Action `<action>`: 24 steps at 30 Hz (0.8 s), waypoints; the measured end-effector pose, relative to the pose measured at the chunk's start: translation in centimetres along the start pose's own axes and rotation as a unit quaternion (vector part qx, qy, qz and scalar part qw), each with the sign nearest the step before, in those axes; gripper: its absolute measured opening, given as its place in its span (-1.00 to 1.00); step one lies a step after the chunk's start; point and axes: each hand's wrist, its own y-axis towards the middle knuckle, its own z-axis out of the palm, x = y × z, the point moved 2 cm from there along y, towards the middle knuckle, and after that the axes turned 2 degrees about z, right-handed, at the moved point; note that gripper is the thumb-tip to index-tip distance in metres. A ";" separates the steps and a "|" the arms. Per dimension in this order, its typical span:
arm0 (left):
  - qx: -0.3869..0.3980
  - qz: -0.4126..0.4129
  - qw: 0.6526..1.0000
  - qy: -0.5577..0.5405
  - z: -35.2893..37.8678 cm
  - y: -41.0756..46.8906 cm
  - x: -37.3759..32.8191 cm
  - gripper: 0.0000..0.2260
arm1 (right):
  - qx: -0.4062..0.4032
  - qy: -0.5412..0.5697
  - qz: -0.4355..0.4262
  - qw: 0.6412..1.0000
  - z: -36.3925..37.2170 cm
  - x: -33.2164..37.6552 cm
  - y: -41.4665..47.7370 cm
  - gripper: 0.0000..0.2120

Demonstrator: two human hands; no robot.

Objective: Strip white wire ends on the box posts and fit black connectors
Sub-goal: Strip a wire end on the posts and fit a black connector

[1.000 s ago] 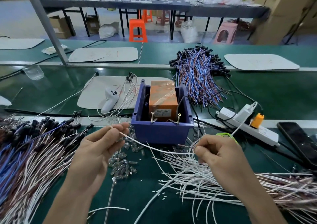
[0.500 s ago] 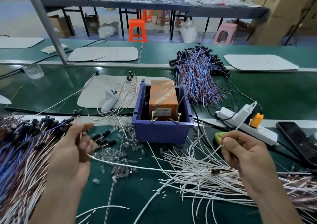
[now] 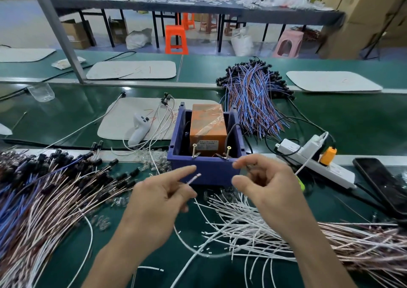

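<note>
My left hand [image 3: 158,199] pinches a white wire [image 3: 195,178] whose bare-looking tip pokes up toward the blue box [image 3: 207,173]. Just right of it, my right hand [image 3: 266,188] has a small dark piece, seemingly a black connector [image 3: 248,167], held under its index finger. Both hands hover right in front of the box's front wall. Two brass screw posts [image 3: 194,150] [image 3: 228,153] stand on that wall, with an orange block [image 3: 208,126] behind them. Loose white wires [image 3: 242,228] lie under my right hand.
Wires fitted with black connectors [image 3: 44,188] are heaped at the left. Clear small parts [image 3: 154,162] lie beside the box. A power strip [image 3: 315,162] and a phone [image 3: 381,184] sit at the right, a white controller [image 3: 139,129] and a blue-brown wire bundle [image 3: 253,98] behind.
Both hands have come together in front of the box. The left hand swung in from the left pile with a wire end raised; the right hand moved left and up.
</note>
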 end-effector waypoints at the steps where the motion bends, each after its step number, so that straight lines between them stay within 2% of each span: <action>1: 0.017 0.004 1.000 -0.004 0.6 -0.1 -0.5 -0.68 | 0.011 -0.006 -0.006 1.000 0.6 0.2 -0.1 -0.85; 4: 0.056 0.007 0.998 -0.040 1.8 -0.2 -1.3 -0.72 | 0.031 -0.037 -0.019 0.999 1.8 0.7 -0.3 -0.96; 10: 0.069 0.012 0.997 -0.046 2.4 -0.5 -0.7 -0.79 | 0.043 -0.015 -0.006 0.999 1.9 0.7 -0.7 -0.91; 17: -0.004 -0.026 0.992 -0.124 2.0 -0.4 0.4 -0.75 | -0.005 -0.018 0.018 1.000 1.0 0.0 -0.3 -0.80; 24: -0.028 -0.048 0.987 -0.149 2.6 -0.3 1.1 -0.79 | -0.028 -0.024 0.029 0.999 1.5 -0.6 -0.2 -0.74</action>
